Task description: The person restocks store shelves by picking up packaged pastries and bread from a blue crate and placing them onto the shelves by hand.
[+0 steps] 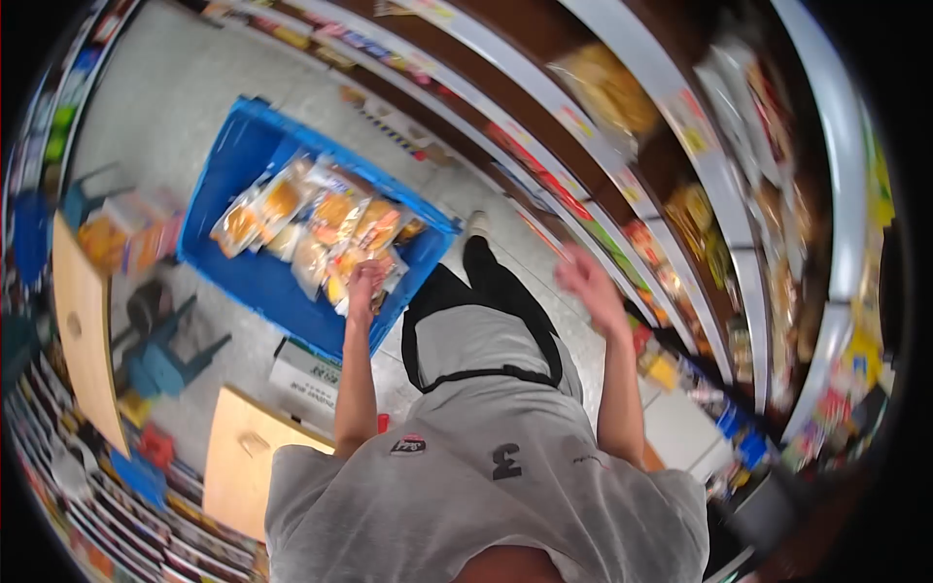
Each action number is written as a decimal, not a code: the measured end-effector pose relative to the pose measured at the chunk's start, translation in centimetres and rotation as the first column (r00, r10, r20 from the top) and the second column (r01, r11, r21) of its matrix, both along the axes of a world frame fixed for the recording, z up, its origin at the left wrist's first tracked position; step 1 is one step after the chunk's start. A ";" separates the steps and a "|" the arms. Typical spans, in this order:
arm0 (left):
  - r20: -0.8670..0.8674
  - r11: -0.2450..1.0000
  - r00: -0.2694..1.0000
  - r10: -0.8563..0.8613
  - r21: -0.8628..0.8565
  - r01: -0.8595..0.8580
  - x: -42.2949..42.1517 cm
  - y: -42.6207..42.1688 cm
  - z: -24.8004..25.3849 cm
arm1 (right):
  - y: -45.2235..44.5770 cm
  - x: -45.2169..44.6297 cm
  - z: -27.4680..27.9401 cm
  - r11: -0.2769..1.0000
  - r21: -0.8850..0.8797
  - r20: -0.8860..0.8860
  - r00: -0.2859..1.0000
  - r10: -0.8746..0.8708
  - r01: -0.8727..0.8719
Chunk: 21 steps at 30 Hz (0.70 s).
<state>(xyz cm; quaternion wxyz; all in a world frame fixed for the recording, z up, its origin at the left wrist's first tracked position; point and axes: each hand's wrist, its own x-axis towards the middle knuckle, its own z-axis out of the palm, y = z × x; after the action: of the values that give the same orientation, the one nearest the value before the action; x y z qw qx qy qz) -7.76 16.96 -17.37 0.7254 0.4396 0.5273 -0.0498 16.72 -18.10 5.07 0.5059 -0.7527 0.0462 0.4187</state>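
Inside a blue plastic crate (230, 282) lies a heap of clear-wrapped bread and buns (335, 212). My left hand (364, 282) is at the heap's near right part, its fingers curled at a bread package (340, 290); the fingertips are partly hidden. To the right of my body, my right hand (585, 280) is raised beside the shelves, smeared by motion. Its fingers look loosely apart, and nothing shows in them.
Tall shelves (661, 228) with packaged food rise close on my right. A white box with dark print (303, 384) sits by the crate's near side. Wooden boards (238, 457) and teal stools (170, 355) stand to the left.
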 end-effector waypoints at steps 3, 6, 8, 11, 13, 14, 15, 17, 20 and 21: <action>-0.069 0.985 0.985 0.158 -0.058 -0.162 -1.4 -0.1 -0.3 | -1.4 -3.7 -2.9 0.925 -0.152 -0.191 0.928 0.319 -0.349; -0.011 0.904 0.905 0.425 0.052 -0.423 -1.1 0.7 0.1 | 0.3 -4.8 -4.2 0.756 -0.256 -0.070 0.792 0.607 -0.602; 0.085 0.890 0.888 0.452 0.020 -0.455 -1.3 3.0 -2.3 | 2.4 -4.4 -4.2 0.766 -0.248 -0.025 0.794 0.607 -0.593; 0.089 0.755 0.797 0.598 0.270 -0.597 1.7 6.5 -5.5 | 4.7 -4.0 -3.3 0.822 -0.237 0.044 0.840 0.541 -0.517; -0.106 0.738 0.768 0.632 0.383 -0.555 3.5 8.4 -9.5 | 5.2 -3.5 -2.1 0.864 -0.259 0.108 0.876 0.471 -0.432; -0.099 0.752 0.778 0.620 0.360 -0.553 3.4 9.6 -11.4 | 4.9 -3.5 -1.9 0.865 -0.281 0.120 0.880 0.460 -0.415; -0.034 0.826 0.835 0.549 0.173 -0.536 3.0 11.1 -13.3 | 4.4 -3.6 -1.7 0.854 -0.321 0.131 0.874 0.468 -0.410; -0.023 0.843 0.843 0.538 -0.022 -0.538 4.0 12.2 -13.8 | 3.4 -3.9 -1.1 0.834 -0.372 0.142 0.863 0.485 -0.408; 0.033 0.745 0.808 0.588 0.368 -0.557 5.0 11.4 -9.8 | 3.5 -4.4 -1.3 0.842 -0.388 0.192 0.860 0.472 -0.376; 0.097 0.723 0.815 0.571 0.412 -0.555 4.8 10.7 -7.2 | 4.1 -4.7 -1.5 0.870 -0.338 0.255 0.855 0.451 -0.358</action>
<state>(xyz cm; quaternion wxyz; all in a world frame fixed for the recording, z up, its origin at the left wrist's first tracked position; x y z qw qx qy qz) -2.92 27.63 -24.53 0.5836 0.4037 0.6467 0.2796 12.02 -14.01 3.57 0.2951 -0.8672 -0.1406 0.3758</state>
